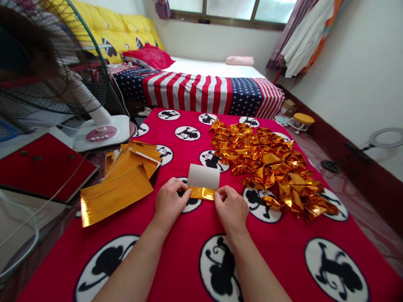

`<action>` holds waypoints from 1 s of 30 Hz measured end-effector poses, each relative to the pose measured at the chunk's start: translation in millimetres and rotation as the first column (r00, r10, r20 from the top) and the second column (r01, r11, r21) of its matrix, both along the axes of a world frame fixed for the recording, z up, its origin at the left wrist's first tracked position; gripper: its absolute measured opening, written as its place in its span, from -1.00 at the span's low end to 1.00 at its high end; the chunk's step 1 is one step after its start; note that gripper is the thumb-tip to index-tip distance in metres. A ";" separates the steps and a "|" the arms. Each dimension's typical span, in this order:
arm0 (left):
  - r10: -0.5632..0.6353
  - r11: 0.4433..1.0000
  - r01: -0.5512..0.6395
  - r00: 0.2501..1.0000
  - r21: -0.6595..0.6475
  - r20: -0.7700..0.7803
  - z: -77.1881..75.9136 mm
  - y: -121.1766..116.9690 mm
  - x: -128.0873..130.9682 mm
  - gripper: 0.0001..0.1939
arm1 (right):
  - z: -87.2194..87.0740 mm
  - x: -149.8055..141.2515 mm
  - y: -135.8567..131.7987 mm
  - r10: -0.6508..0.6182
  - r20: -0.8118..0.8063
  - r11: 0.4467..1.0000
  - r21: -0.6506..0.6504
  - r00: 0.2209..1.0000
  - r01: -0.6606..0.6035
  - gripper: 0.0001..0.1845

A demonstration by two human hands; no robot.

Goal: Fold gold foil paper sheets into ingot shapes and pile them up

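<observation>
Foil sheet (204,175) on the tablecloth (182,256), mid-table, left hand (171,199) at its left edge, right hand (232,207) at its right. Loose stack of foil sheets (116,195) left of the left hand, along the table's left side. Heap of folded foil pieces (264,157) to the right, reaching toward the far edge. Fan (108,133) behind the stack. Bed (189,90) beyond the table; cushion (151,56) toward its left end. Window (231,9) above, behind. Stool (304,118) off the bed's right end.
</observation>
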State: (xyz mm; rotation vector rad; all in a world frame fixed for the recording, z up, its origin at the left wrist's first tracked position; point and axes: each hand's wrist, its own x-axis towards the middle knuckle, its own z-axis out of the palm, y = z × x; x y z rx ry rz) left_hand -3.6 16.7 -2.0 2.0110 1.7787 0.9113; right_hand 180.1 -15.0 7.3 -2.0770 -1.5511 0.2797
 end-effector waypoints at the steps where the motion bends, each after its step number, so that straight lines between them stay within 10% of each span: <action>1: 0.015 1.000 -0.015 1.000 -0.007 -0.002 0.7 0.1 0.5 -0.94 | -0.1 -0.6 -0.7 0.008 0.011 1.000 0.021 1.000 -0.008 -0.87; 14: 0.070 0.981 -0.051 0.993 -0.188 0.096 3.8 7.4 -0.9 -0.46 | -10.0 3.7 -1.1 0.118 -0.138 0.976 0.197 0.983 -0.089 -0.87; 21: -0.043 0.989 0.052 0.997 -0.140 0.065 6.9 5.4 -5.6 -0.88 | -10.1 4.4 -2.0 0.052 -0.295 0.987 0.162 0.954 -0.004 -0.85; 30: -0.049 0.975 0.161 0.823 -0.151 0.566 -1.7 5.4 -9.2 -0.78 | -10.1 2.5 -0.4 0.183 -0.615 0.964 0.265 0.767 -0.018 -0.80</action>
